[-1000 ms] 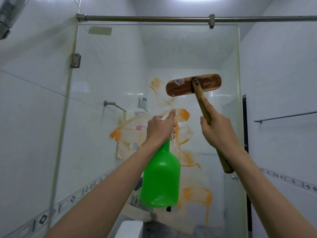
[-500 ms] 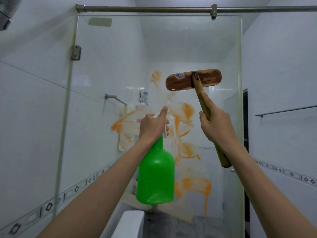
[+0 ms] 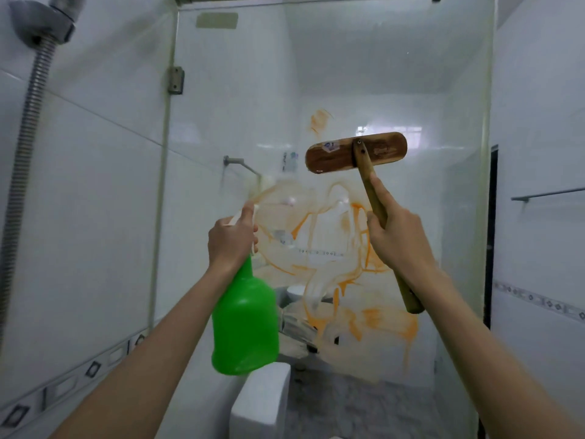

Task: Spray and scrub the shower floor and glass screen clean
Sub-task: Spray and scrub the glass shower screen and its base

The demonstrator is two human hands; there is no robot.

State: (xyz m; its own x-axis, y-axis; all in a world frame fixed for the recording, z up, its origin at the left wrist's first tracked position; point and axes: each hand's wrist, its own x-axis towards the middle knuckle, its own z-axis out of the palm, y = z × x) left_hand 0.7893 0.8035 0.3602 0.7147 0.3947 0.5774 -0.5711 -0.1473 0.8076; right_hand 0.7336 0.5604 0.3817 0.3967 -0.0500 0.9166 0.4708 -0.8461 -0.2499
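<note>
Nearest the camera, two bare forearms are raised toward the glass. The left hand [image 3: 232, 240] is closed around the neck of a green spray bottle [image 3: 245, 324], its fingers wrapped over the white trigger head, which is blurred; the bottle hangs tilted below the fist. The right hand [image 3: 397, 237] is clenched around the wooden handle of a scrubbing brush [image 3: 356, 152], with the index finger laid along the shaft. The handle's end projects below the wrist, and the brush's flat wooden head is held crosswise, high against the glass screen [image 3: 380, 74].

Orange smears [image 3: 357, 267] are spread over the middle and lower part of the screen, between and below the two hands, with a fainter patch above the brush head. A metal hinge [image 3: 175, 80] is fixed at the screen's left edge. At upper left a shower head [image 3: 41, 22] and its ribbed metal hose [image 3: 22, 147] are seen against the white tiled wall.

Below, a white ceramic fixture [image 3: 259, 403] stands beside a grey speckled floor [image 3: 364, 410]. Beyond the glass, a wall rail [image 3: 242, 164] is seen, and another rail [image 3: 549, 194] on the right wall.
</note>
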